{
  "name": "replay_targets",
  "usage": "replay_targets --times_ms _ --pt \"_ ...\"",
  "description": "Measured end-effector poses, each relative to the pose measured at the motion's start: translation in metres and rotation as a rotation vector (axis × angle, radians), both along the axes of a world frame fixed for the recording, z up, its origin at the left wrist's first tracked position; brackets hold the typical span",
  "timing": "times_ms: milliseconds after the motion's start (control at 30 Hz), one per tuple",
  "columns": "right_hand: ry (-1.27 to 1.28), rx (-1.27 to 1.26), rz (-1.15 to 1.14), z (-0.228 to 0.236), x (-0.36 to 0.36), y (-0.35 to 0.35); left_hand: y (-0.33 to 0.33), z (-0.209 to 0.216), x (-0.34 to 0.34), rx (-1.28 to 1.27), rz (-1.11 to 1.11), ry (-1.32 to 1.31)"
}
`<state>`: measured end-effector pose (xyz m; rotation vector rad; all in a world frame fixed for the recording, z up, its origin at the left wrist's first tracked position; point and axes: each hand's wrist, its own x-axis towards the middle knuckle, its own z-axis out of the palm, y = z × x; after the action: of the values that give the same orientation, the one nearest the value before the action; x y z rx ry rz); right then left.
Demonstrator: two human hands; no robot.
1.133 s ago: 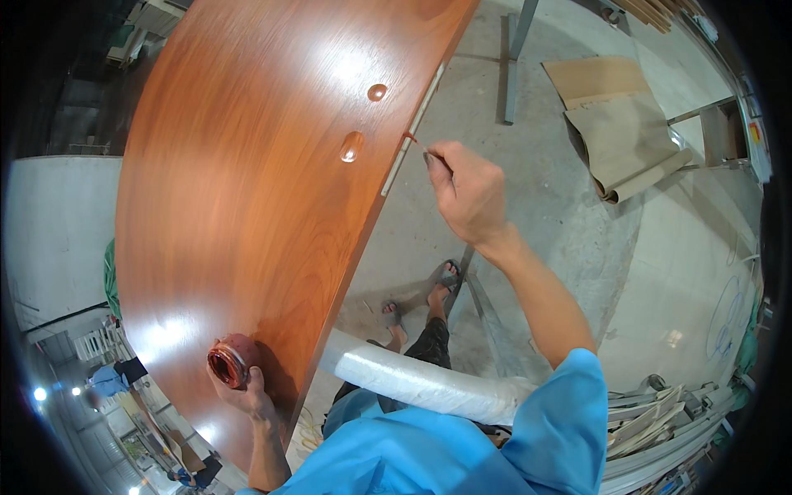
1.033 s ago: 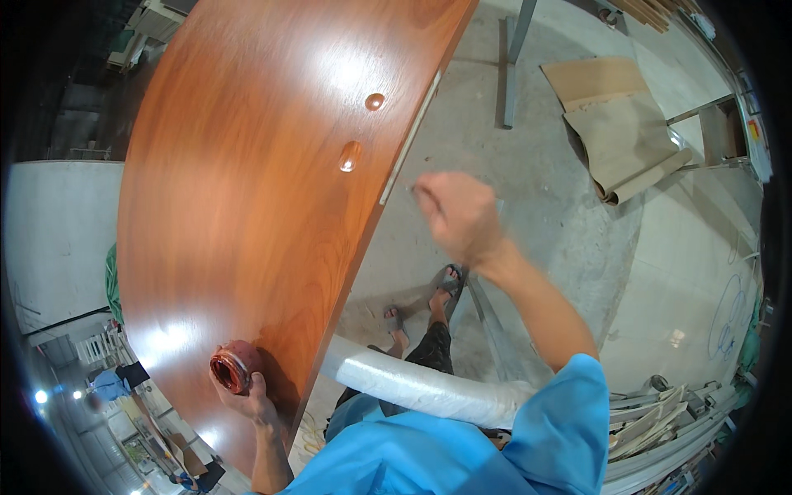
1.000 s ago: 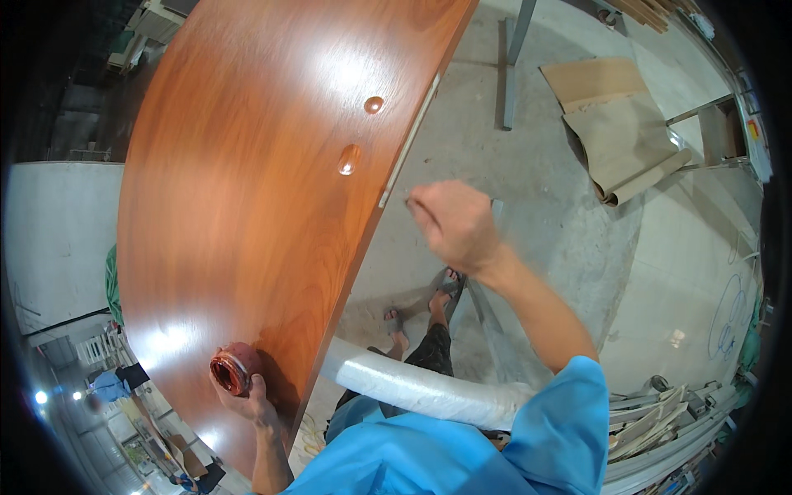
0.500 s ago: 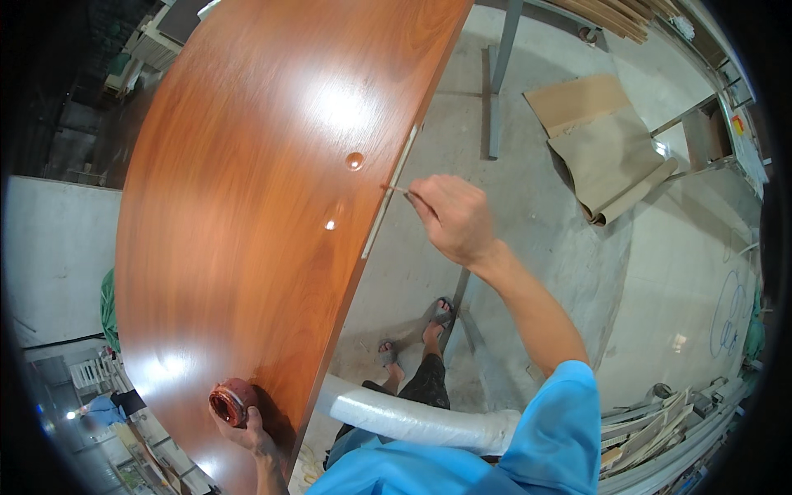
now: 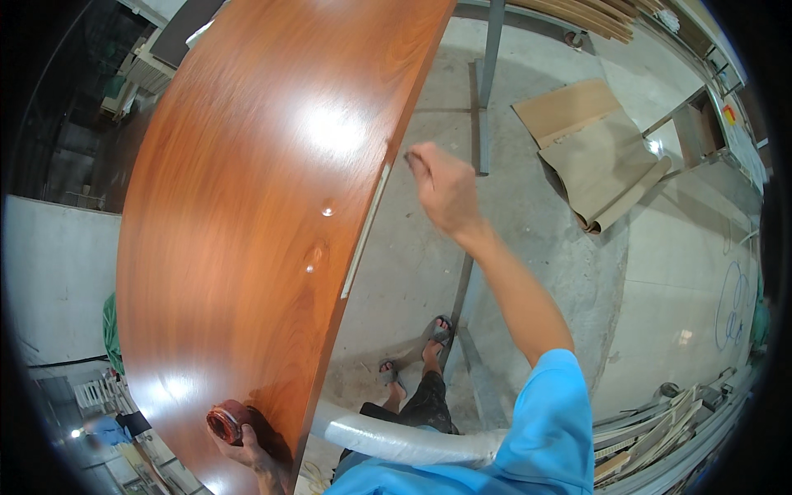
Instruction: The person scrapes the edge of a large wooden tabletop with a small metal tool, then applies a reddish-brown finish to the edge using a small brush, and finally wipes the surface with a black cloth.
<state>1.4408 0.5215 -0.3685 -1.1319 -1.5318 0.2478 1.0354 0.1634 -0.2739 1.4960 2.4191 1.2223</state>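
Hands at a wood-grained panel

The right hand's fingertips are pinched together beside the panel's right edge, near the far end of its pale strip; any object between them is too small to identify. The left hand grasps a reddish jar over the near end, mouth facing left and upward. The panel's long axis runs away from the person, inclining rightward.

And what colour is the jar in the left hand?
Dark red; the jar shows best in the head view.
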Motion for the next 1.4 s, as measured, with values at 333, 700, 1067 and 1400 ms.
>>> replay_targets --times_ms 333,700,1067,1400 --pt "0.039 -0.032 0.042 0.004 0.018 0.012 0.015 -0.003 0.012 0.060 -0.019 -0.033" --pt "0.083 -0.146 0.110 0.010 0.023 0.007 0.012 -0.004 0.008 0.041 0.056 0.031" --pt "0.121 -0.216 0.238 0.020 -0.010 -0.061 0.014 0.002 0.016 0.017 0.025 0.064" --pt "0.150 -0.386 0.465 0.021 -0.061 -0.155 0.022 0.005 0.013 0.052 -0.007 -0.057"
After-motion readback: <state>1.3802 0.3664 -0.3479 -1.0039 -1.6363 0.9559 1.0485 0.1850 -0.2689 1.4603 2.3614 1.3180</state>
